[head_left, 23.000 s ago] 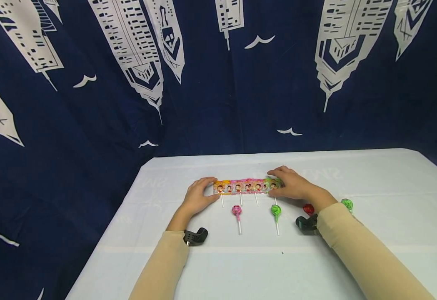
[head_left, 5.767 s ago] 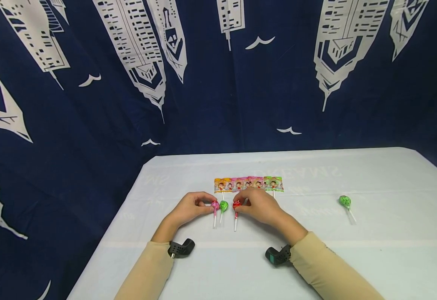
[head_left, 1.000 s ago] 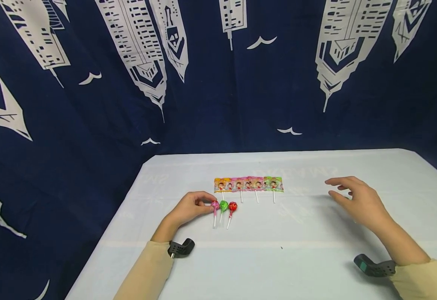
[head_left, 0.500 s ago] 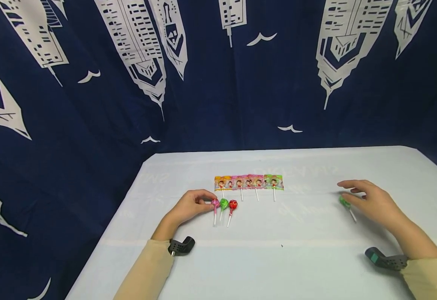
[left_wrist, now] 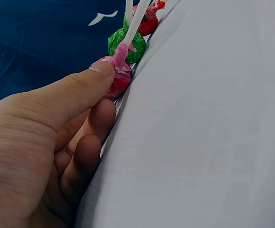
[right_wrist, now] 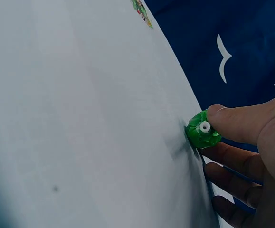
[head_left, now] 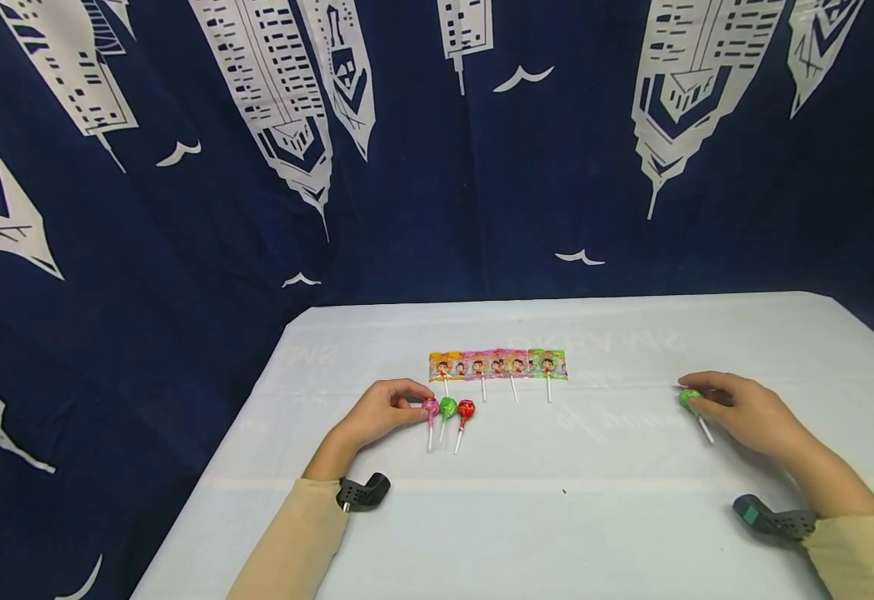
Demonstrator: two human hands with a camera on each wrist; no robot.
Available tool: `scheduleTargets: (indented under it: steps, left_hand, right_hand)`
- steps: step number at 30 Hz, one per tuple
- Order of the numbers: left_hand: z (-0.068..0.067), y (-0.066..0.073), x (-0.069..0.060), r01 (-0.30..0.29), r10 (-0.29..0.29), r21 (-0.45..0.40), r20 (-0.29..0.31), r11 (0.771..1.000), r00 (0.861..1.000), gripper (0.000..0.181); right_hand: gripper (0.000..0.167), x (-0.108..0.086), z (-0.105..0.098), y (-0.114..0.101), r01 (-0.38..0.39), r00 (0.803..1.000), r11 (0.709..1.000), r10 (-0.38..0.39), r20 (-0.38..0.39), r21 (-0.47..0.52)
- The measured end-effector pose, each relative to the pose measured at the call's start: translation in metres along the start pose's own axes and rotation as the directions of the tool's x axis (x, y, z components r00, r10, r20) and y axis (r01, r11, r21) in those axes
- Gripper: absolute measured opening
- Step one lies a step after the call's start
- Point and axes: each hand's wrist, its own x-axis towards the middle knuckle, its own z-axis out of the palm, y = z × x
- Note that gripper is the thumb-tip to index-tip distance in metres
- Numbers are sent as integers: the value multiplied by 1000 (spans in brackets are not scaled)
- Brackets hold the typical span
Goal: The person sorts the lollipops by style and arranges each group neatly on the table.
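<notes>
My left hand (head_left: 384, 419) pinches the head of a pink lollipop (head_left: 431, 407) between thumb and fingers. Close beside it, in a row, lie a green lollipop (head_left: 447, 408) and a red lollipop (head_left: 466, 409), sticks toward me. In the left wrist view the thumb presses on the pink wrapper (left_wrist: 120, 78). Far to the right, my right hand (head_left: 751, 415) has its thumb and fingers around the head of another green lollipop (head_left: 690, 400). The right wrist view shows that green lollipop (right_wrist: 203, 130) at the thumb tip, its stick end facing the camera.
Behind the row lie several flat-wrapped lollipops side by side: an orange one (head_left: 444, 366), pink ones (head_left: 511, 363) and a green one (head_left: 547, 364). They lie on a white-covered table (head_left: 526, 533). A dark blue curtain (head_left: 422, 208) hangs behind the table's far edge.
Over the last second my right hand has come down onto the far-right green lollipop and taken hold of it. The left hand stays put. Earlier, the red lollipop joined the front row.
</notes>
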Motion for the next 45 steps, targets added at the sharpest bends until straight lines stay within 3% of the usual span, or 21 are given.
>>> scheduleTargets:
  steps: [45]
  left_hand:
    - [1, 3, -1, -7, 7, 11, -4, 1000, 1000, 22]
  right_hand:
    - [39, 1, 9, 3, -40, 997, 998, 44, -66, 50]
